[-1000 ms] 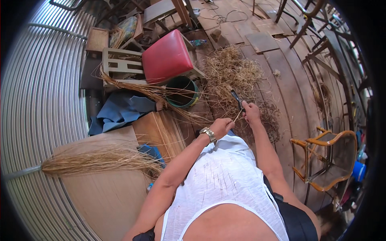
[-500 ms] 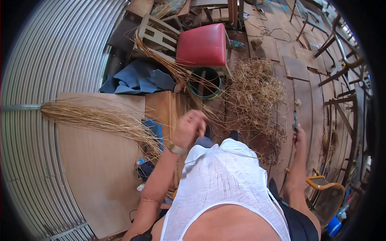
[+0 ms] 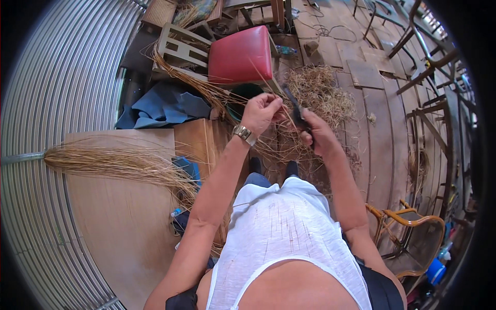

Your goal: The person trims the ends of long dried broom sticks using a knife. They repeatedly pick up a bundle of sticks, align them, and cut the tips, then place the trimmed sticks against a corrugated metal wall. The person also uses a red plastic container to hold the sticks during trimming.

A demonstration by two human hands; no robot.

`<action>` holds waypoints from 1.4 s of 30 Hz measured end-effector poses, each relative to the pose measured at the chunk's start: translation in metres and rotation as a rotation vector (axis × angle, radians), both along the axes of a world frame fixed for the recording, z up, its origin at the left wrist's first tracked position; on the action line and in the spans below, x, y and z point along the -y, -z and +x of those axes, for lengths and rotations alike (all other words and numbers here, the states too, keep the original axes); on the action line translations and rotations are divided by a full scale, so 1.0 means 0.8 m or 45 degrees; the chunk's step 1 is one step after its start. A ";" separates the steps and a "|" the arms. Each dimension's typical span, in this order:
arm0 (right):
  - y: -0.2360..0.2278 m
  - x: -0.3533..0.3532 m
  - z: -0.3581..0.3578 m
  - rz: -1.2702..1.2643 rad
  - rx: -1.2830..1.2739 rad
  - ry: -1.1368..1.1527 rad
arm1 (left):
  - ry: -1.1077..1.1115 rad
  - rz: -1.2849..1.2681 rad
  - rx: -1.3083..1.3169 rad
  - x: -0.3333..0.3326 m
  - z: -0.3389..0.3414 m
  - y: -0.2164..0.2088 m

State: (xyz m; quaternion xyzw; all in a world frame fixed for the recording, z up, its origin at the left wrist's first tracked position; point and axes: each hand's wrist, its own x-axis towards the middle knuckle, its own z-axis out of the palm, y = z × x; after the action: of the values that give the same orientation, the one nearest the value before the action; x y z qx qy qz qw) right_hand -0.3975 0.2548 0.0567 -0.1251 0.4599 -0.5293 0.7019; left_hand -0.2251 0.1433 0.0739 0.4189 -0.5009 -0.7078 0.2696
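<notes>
Cane-like strand (image 3: 263,76), thin and pale, slants up and away from the left hand, in front of the person's body and over the plank floor (image 3: 380,129). On that floor, the tangled shavings heap (image 3: 323,98) lies just beyond the 2 hands; working clear of it should avoid snags. At the left hand (image 3: 262,112), thumb and fingers pinch the strand; a firm pinch near the cutting point should limit bending. At the right hand (image 3: 321,134), fingers curl closed round the dark knife (image 3: 295,109). Best to angle it shallow, edge turned off the left thumb, pressing evenly on 1 strand. Whether blade and strand touch, I cannot tell.
</notes>
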 end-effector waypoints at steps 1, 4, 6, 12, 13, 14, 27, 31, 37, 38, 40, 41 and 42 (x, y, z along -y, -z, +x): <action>0.001 0.001 0.004 -0.022 0.129 -0.112 | -0.029 -0.074 0.026 0.008 0.002 -0.011; 0.011 -0.019 -0.026 -0.106 0.080 -0.548 | -0.296 -0.235 0.009 0.061 0.043 -0.052; -0.007 -0.039 -0.047 -0.027 -0.021 -0.647 | -0.467 -0.323 -0.123 0.111 0.098 -0.084; -0.019 -0.085 -0.091 0.059 0.058 -0.772 | -0.675 -0.488 -0.251 0.230 0.311 -0.207; -0.008 -0.084 -0.085 0.068 0.053 -0.712 | -0.673 -0.513 -0.162 0.239 0.341 -0.229; 0.003 -0.085 -0.078 0.086 0.041 -0.636 | -0.719 -0.614 -0.122 0.240 0.346 -0.248; 0.026 -0.035 0.071 0.018 0.379 -0.915 | -0.744 -0.988 -0.124 0.271 0.479 -0.492; -0.013 -0.028 0.058 0.000 0.177 -0.813 | -0.632 -0.974 0.154 0.223 0.459 -0.355; 0.122 -0.081 -0.077 0.363 -0.218 -0.171 | 0.961 -0.784 0.808 -0.038 0.222 0.059; 0.157 -0.104 -0.095 0.493 -0.357 -0.144 | 1.062 -0.254 0.601 -0.096 0.203 0.101; 0.229 -0.172 -0.126 0.751 -0.579 -0.069 | 0.911 0.170 0.605 -0.183 0.189 0.182; 0.260 -0.206 -0.134 0.864 -0.656 -0.020 | 0.722 0.308 0.680 -0.206 0.174 0.181; 0.277 -0.230 -0.132 0.935 -0.570 0.111 | 0.742 0.272 0.641 -0.203 0.177 0.201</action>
State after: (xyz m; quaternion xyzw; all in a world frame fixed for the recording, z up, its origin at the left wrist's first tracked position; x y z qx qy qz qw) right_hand -0.5034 0.4386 -0.1648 0.0407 0.7634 -0.3194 0.5599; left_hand -0.0834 0.3058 -0.0870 0.4453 -0.5728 -0.6779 -0.1187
